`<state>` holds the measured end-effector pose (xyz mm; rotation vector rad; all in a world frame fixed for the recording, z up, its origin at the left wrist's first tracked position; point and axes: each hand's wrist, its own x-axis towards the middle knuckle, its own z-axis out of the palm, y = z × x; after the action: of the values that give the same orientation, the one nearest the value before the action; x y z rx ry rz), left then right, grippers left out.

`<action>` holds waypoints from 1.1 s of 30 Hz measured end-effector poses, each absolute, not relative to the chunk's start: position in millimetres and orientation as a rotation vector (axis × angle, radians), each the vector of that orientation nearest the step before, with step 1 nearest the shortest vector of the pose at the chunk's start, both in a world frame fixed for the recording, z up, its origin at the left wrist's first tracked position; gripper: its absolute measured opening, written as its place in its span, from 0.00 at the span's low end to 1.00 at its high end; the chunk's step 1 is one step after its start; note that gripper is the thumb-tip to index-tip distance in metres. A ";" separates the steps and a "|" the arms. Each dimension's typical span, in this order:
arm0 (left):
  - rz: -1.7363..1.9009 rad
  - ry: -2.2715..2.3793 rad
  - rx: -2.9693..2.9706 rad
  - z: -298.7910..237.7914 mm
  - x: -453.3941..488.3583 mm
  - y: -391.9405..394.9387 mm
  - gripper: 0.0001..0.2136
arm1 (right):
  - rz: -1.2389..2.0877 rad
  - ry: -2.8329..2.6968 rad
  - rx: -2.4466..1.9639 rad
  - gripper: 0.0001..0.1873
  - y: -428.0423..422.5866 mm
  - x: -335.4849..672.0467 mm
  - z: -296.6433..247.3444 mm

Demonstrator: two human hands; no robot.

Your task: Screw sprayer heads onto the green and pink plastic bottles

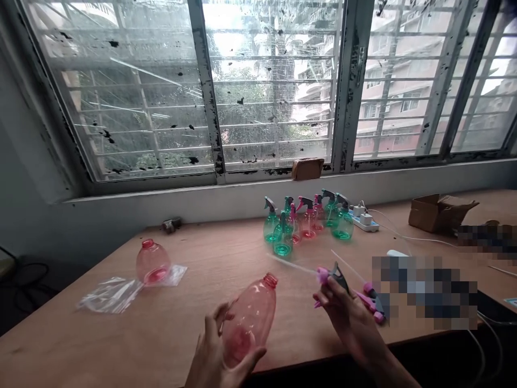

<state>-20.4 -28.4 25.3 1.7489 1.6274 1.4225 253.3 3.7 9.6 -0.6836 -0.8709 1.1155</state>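
The left hand (218, 350) has its grip wrapped around a pink bottle (250, 323) angled above the tabletop (194, 302), neck toward the spray head (333, 274) pinched in the right hand's (343, 310) grip.

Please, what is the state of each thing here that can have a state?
Left hand: holds pink bottle, uncapped, tilted.
Right hand: holds sprayer head, unattached.
Second pink bottle: upright, uncapped.
Finished bottles: capped, upright.
Box: open.
Plastic bag: lying flat.

Pixelated patches (424, 291) over the table's right side.
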 end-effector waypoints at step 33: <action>1.543 1.123 1.254 25.1 -23.7 -4.4 0.28 | 1.322 -0.978 -0.745 0.25 8.0 271.9 4.8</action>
<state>-23.7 -4.4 25.1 1.2537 1.1233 1.5432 271.9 8.0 4.8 -0.7447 -0.9776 1.3218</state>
